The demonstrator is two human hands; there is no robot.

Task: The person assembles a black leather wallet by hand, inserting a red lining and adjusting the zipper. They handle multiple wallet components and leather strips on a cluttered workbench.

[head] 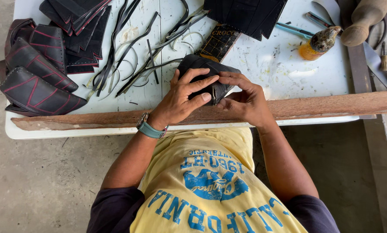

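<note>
A folded black leather piece (202,69) lies near the front edge of the white table (262,64). My left hand (182,97) presses flat on top of it, fingers spread toward the right. From the right side my right hand (245,99) pinches its folded edge between thumb and fingertips. A teal watch sits on my left wrist. Both hands touch the piece just above a long wooden plank (323,105).
Stitched black leather panels with red lines (36,82) are stacked at the left. Black strips (137,47) and cut black pieces (245,15) lie at the back. An orange glue bottle (316,45), a blue tool (295,30) and a wooden shoe form (361,21) stand right.
</note>
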